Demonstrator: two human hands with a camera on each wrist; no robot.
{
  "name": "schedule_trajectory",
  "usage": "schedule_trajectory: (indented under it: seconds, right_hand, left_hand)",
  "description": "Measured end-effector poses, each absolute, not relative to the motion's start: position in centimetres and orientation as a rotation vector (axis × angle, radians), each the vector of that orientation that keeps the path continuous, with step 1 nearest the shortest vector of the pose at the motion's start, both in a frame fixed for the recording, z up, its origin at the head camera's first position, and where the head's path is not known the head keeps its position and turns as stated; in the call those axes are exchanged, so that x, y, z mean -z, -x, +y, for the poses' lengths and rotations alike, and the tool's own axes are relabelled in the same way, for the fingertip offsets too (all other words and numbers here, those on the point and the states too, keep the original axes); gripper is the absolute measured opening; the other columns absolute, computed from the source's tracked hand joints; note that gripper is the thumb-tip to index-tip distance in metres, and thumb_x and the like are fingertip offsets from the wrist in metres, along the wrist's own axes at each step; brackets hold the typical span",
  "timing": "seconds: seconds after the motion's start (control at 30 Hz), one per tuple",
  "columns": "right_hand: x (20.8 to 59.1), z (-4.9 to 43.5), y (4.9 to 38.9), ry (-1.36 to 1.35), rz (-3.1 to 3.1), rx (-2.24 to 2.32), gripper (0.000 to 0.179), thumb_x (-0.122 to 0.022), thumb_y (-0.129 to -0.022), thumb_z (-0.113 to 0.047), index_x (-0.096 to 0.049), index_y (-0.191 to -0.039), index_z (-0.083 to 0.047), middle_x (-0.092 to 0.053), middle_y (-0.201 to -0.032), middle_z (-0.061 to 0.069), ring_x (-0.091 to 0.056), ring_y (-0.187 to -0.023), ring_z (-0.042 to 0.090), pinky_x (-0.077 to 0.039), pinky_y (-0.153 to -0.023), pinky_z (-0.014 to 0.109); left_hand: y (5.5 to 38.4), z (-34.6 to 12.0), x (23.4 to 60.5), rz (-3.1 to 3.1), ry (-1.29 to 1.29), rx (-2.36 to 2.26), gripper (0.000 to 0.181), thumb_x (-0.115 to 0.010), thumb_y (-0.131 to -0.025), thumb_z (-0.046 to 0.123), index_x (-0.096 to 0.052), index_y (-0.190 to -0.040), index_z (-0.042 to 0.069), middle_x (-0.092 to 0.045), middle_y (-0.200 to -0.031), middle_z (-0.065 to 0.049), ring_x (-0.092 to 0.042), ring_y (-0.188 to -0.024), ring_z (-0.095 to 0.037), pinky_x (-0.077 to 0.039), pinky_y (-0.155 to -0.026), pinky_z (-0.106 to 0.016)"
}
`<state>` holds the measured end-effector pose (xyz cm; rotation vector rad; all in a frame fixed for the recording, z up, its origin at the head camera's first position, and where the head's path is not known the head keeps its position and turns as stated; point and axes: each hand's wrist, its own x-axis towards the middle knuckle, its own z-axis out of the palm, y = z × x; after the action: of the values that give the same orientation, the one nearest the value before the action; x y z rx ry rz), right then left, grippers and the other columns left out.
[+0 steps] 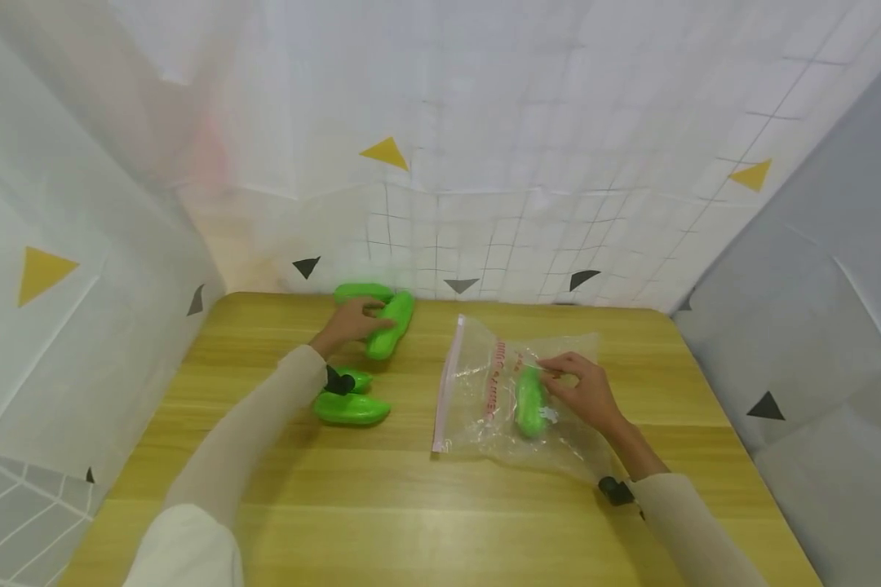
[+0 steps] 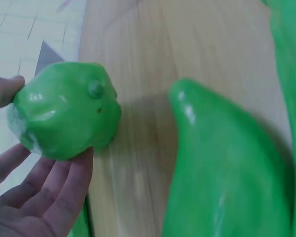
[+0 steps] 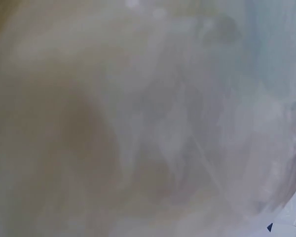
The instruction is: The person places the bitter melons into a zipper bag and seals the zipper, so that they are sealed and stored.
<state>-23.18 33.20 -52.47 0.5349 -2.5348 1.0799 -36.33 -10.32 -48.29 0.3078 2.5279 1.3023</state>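
Observation:
My left hand (image 1: pixel 354 320) grips a bright green, glossy cucumber (image 1: pixel 391 328) near the table's back edge. In the left wrist view that cucumber (image 2: pixel 64 111) is seen end-on and lumpy, with thumb and fingers around it. Over a clear zip bag (image 1: pixel 473 391) with red print, my right hand (image 1: pixel 583 391) pinches the plastic film beside another green cucumber (image 1: pixel 530 403), which lies in the bag. The bag's pink zip strip faces left. Blurred plastic (image 3: pixel 153 108) fills most of the right wrist view and hides the fingertips.
Behind the left hand lies another green cucumber (image 1: pixel 363 291). Two tapered green vegetables, the nearer one (image 1: pixel 352 409) in full sight and the other (image 1: pixel 356 380) partly behind the wrist, lie on the wooden table (image 1: pixel 411 514). White patterned sheets (image 1: pixel 484 163) enclose the back and sides.

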Motion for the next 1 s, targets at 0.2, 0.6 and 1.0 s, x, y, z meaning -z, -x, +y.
schedule_trajectory:
  seconds: [0.2, 0.6, 1.0]
  right_hand:
    - [52.3, 33.1, 23.1, -0.526, -2.535, -1.082, 0.027, -0.08, -0.081, -0.006, -0.075, -0.107, -0.01, -0.068, -0.097, -0.001, -0.064, -0.085, 0.017, -0.052, -0.074, 0.026]
    - [52.5, 32.9, 23.4, -0.553, -2.522, -1.065, 0.025, -0.079, -0.082, -0.008, -0.076, -0.107, -0.01, -0.068, -0.097, -0.002, -0.063, -0.085, 0.017, -0.052, -0.072, 0.027]
    - [51.9, 32.7, 23.4, -0.551, -2.522, -1.071, 0.023, -0.078, -0.084, -0.009, -0.075, -0.107, -0.007, -0.068, -0.096, -0.001, -0.063, -0.085, 0.018, -0.054, -0.072, 0.034]
  left_hand:
    - [35.8, -8.5, 49.2, 2.466, -0.343, -1.291, 0.068, -0.073, -0.085, 0.047, -0.05, -0.139, 0.011, -0.055, -0.133, -0.014, -0.056, -0.115, -0.031, -0.052, -0.089, -0.042]
    - [33.9, -5.0, 51.0, 2.169, -0.328, -1.477, 0.067, -0.073, -0.088, 0.038, -0.046, -0.14, 0.005, -0.052, -0.132, -0.019, -0.064, -0.102, -0.027, -0.057, -0.079, -0.036]
    - [32.9, -3.2, 52.2, 2.039, -0.398, -1.58, 0.071, -0.072, -0.088, 0.04, -0.042, -0.14, 0.001, -0.052, -0.133, -0.021, -0.062, -0.109, -0.03, -0.053, -0.089, -0.042]
